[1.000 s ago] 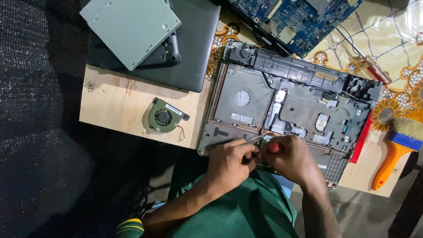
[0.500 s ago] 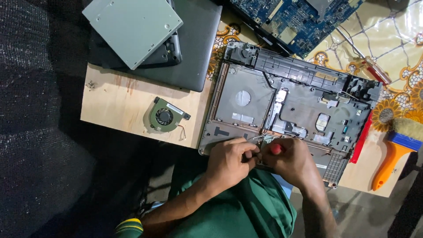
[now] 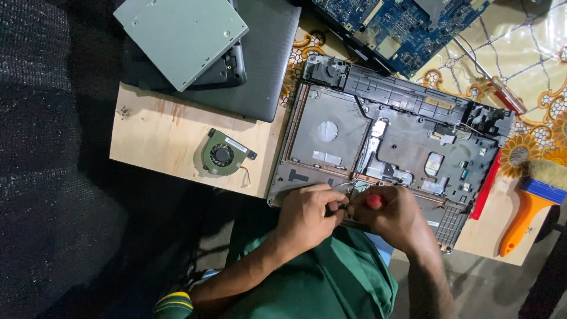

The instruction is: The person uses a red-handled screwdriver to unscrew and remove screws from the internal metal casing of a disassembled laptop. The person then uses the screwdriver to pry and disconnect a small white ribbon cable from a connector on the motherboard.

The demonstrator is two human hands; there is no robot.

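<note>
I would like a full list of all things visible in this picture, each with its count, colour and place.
laptop base shell: one, dark grey, opened, centre of the wooden board
cooling fan: one, green and black, on the board left of the shell
wooden board: one, pale, under the shell and fan
closed laptop: one, grey, top, left of centre
optical drive: one, silver-grey, stacked at top left
circuit board: one, blue, top centre
spare screwdriver: one, red handle, upper right on the patterned cloth
brush: one, orange handle with blue band, right edge
left hand: at the shell's near edge
right hand: grips a red-handled screwdriver
</note>
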